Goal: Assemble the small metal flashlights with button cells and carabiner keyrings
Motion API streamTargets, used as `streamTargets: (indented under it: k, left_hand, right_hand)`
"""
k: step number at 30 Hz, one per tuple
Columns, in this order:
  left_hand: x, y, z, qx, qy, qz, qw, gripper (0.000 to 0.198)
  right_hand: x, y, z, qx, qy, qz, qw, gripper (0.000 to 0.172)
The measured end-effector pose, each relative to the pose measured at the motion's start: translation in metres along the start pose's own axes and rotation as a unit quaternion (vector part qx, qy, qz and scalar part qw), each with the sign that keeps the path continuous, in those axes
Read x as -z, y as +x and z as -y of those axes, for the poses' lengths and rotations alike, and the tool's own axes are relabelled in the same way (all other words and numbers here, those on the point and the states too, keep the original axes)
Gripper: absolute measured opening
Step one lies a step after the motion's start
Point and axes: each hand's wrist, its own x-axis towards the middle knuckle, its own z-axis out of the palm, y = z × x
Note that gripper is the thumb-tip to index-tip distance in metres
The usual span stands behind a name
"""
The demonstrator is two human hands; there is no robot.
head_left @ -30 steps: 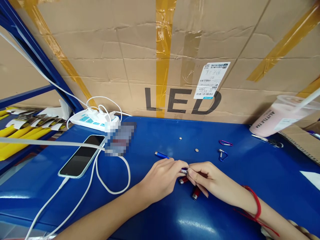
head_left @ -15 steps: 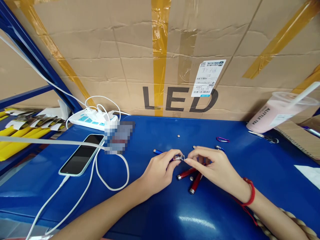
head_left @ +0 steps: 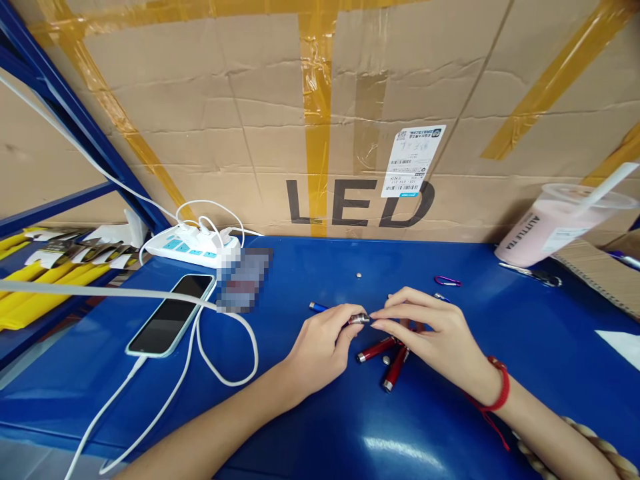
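Observation:
My left hand [head_left: 320, 347] is closed around a small metal tube like a mini flashlight [head_left: 359, 319], its silver end pointing right. At that end, the thumb and forefinger of my right hand [head_left: 430, 327] come together in a pinch; whatever is between them is too small to make out. Below the right hand lie two red mini flashlights [head_left: 396, 369] with silver ends, partly hidden by its fingers. A button cell [head_left: 386, 360] sits between them and another button cell [head_left: 359, 275] farther back. A blue tube [head_left: 318, 307] shows behind my left hand.
On the blue table [head_left: 310, 427], a phone [head_left: 170, 317] with white cables and a power strip [head_left: 193, 248] stand left. A purple carabiner [head_left: 447, 281], a drink cup [head_left: 543, 227] and a notebook [head_left: 595, 273] are right. A large cardboard box [head_left: 250, 100] blocks the back.
My right fingertips have closed in on the tube's silver end, and the other right fingers have straightened somewhat. The camera view has shifted slightly; the loose items stay where they were.

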Motion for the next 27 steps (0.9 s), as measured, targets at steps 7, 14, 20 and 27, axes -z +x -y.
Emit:
streamTargets:
  k: [7,14,20,27]
  left_hand:
    - [-0.0002,0.0001,0.0000,-0.027,0.032,0.045,0.998,0.018]
    - [-0.0003,-0.0010,-0.0012,-0.039,0.061,0.066,0.995,0.017]
    - [0.0008,-0.0034,-0.0049,0.000,0.049,0.109,0.993,0.014]
    - [-0.0002,-0.0035,-0.0016,-0.043,0.081,0.102,0.991,0.012]
  right_hand:
    - [0.0039,0.0069,0.0029,-0.088,0.125,0.060,0.986,0.027]
    - [0.0012,0.0077,0.0013,-0.119,0.143,0.073,0.980,0.028]
    - [0.0007,0.0082,-0.0013,-0.139,0.151,0.095,0.974,0.028]
    - [-0.0021,0.0079,-0.0026,-0.131,0.188,0.107,0.967,0.027]
